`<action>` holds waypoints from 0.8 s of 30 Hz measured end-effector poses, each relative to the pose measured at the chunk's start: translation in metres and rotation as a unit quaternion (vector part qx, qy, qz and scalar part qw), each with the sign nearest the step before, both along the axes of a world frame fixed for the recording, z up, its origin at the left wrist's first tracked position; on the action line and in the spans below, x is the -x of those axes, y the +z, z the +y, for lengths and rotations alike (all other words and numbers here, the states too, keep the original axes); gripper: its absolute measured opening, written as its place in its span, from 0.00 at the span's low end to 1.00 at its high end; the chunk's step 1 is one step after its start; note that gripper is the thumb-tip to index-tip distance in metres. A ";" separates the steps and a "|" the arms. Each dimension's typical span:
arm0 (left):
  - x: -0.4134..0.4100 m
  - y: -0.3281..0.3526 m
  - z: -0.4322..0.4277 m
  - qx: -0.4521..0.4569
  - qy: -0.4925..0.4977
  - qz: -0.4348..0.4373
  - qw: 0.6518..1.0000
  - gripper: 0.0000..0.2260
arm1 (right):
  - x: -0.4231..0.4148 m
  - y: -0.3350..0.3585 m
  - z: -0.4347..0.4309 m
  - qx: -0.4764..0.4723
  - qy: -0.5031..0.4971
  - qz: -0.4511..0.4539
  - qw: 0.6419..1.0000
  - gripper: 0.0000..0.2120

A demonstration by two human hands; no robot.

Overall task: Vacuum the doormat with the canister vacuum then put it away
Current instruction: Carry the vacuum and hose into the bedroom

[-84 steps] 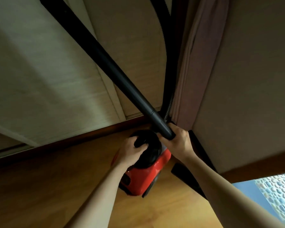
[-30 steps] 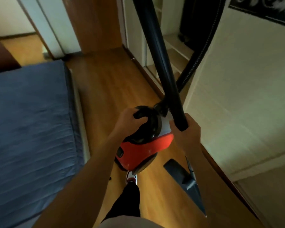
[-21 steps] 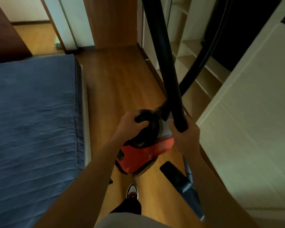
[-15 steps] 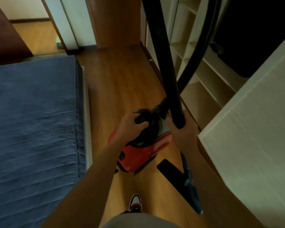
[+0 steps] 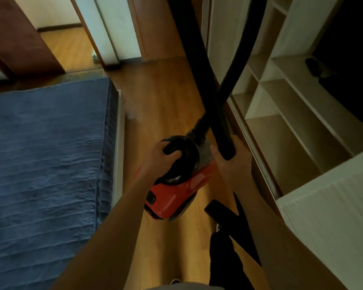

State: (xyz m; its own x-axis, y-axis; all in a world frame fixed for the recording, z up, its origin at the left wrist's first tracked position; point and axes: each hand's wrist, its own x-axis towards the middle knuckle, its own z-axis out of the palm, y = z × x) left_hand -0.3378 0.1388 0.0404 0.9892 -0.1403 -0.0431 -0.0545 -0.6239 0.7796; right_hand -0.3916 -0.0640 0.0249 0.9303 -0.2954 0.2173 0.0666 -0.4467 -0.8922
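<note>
Red plastic, the canister vacuum [image 5: 176, 191] hangs under the left hand [image 5: 157, 158], whose fingers [image 5: 160, 146] curl through its handle. Just right of them, the right hand [image 5: 231, 164] grips the wand [image 5: 199, 70], its long axis running up and away, nozzle [image 5: 222, 214] below the fingers. Open shelves [image 5: 281, 122] lie right of both hands (the doormat is out of view), nearer the right.
</note>
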 end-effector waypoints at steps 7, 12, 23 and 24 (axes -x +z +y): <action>-0.087 -0.001 -0.068 0.000 0.070 0.003 0.998 0.16 | -0.112 -0.003 -0.070 -0.027 0.052 0.014 0.998 0.08; -0.147 0.010 -0.099 0.017 0.121 -0.014 0.992 0.15 | -0.189 0.008 -0.104 -0.027 0.101 0.036 0.994 0.08; -0.269 0.007 -0.106 0.053 0.218 0.014 0.974 0.12 | -0.325 0.003 -0.111 -0.029 0.148 0.025 0.988 0.08; -0.283 0.006 -0.104 0.061 0.222 0.018 0.973 0.12 | -0.340 0.001 -0.110 -0.026 0.153 0.023 0.988 0.08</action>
State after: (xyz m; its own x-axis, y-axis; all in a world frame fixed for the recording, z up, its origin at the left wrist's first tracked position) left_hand -0.0548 0.0352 0.0466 0.9515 0.2947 -0.0882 0.2278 -0.4823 0.8459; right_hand -0.0518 -0.1745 0.0257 0.9862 -0.0078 0.1651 0.1509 -0.3655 -0.9185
